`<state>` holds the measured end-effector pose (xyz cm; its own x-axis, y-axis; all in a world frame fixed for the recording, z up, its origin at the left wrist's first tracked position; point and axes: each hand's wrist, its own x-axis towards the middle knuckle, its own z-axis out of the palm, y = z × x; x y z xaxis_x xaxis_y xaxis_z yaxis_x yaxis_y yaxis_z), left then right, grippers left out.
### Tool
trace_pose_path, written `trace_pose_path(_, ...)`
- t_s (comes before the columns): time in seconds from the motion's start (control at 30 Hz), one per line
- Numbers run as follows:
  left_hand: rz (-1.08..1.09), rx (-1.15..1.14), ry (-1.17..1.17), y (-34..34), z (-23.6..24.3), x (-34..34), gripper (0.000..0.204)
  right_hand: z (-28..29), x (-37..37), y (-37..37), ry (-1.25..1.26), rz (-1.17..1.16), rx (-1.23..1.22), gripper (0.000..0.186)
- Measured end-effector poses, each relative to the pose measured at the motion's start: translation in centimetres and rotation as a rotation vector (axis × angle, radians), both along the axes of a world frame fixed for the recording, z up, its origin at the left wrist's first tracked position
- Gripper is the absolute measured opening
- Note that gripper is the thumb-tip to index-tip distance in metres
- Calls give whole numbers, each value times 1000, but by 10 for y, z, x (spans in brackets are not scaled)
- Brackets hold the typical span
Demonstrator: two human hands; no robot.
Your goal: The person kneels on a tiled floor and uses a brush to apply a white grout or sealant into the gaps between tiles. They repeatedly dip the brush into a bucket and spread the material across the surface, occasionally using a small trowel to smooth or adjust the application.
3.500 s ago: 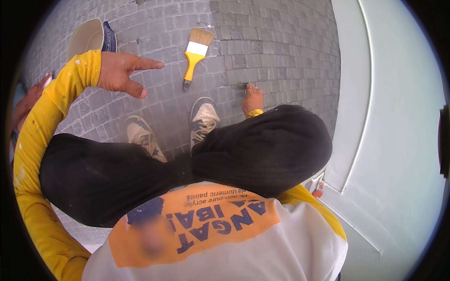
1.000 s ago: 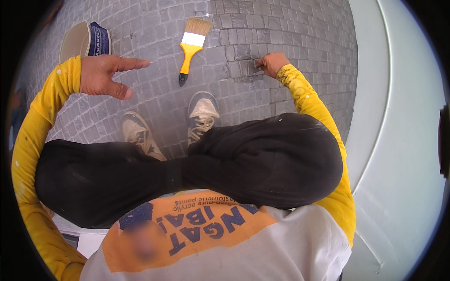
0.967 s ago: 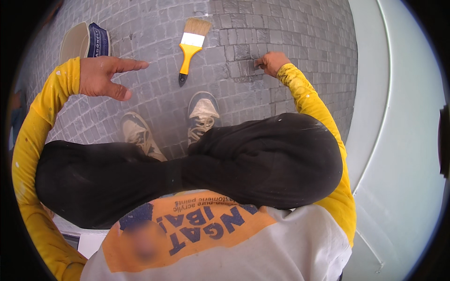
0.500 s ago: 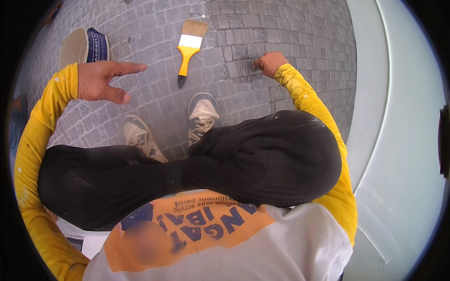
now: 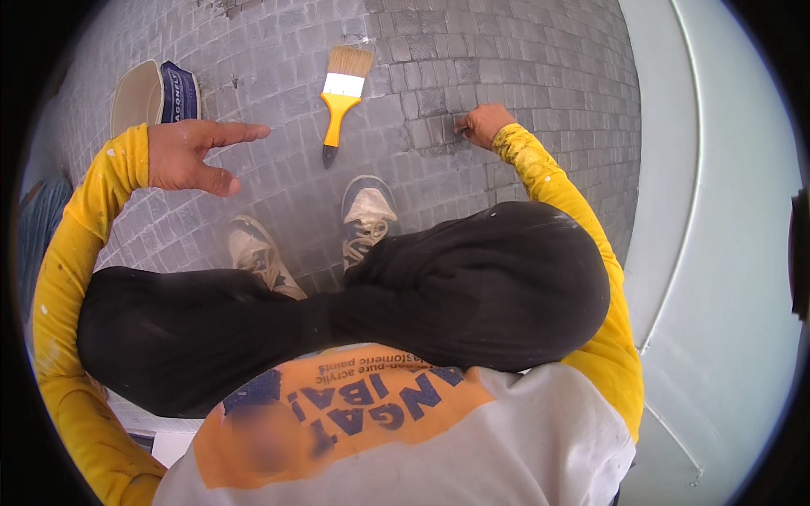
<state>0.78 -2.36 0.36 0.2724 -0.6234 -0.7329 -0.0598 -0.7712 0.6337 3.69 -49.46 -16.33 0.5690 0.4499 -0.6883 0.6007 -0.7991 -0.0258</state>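
Left fingers (image 5: 240, 133) spread; right fingers (image 5: 463, 126): can't tell. Pavers (image 5: 548, 110) darker by right fingers, paler by left; looks part-done.

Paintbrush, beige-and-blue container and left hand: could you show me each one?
Paintbrush (image 5: 341, 104): head view, on the yellow handle.
Container (image 5: 138, 97): head view, on its beige part.
Left hand (image 5: 183, 155): head view, on the back of the hand.

Rough paving (image 5: 434, 101) (smooth brush handle (image 5: 339, 110))
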Motion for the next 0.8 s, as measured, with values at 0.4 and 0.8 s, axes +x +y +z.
trace_pose_path(0.4, -33, 52, 37, 10, -4, 3, 89, -22, -98, 3, -346, -430, 478, 30)
trace_pose_path(0.8, 473, -27, 25, -17, -68, -6, 69, 35, -38, 217, 1132, -1282, 2034, 60)
